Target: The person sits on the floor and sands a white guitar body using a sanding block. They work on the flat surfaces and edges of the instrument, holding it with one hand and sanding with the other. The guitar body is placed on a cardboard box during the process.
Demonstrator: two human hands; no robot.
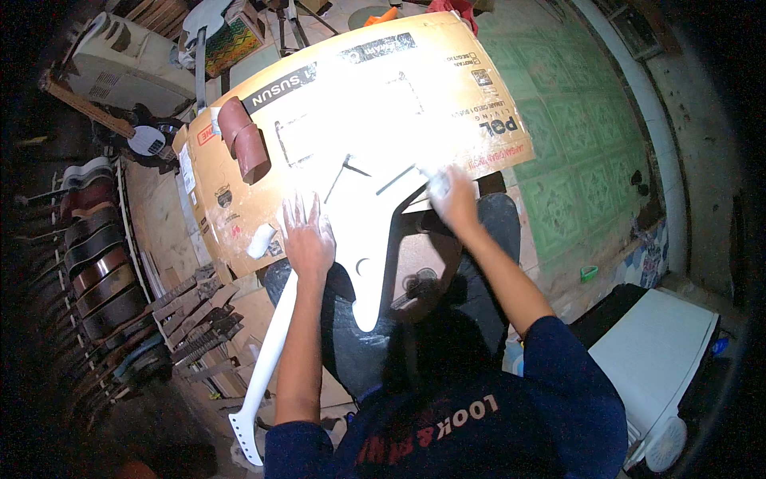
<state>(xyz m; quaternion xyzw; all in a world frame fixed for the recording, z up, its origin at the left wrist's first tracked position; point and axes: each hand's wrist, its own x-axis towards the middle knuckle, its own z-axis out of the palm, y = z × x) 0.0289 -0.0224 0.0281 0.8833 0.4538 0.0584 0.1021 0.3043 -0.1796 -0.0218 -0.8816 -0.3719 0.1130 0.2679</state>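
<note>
White guitar body (363,199) lies on the cardboard surface (239,199). Left hand (307,239) is flat on it, released; right hand (451,195) clenches a sanding pad (437,185). Uneven pressure could gouge the finish.

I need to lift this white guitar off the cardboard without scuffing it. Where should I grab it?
Probably by the neck, from the left: it is slim, bare and sticks out past the cardboard. The left hand already presses near its joint with the body; the right hand could support the far edge.
</note>
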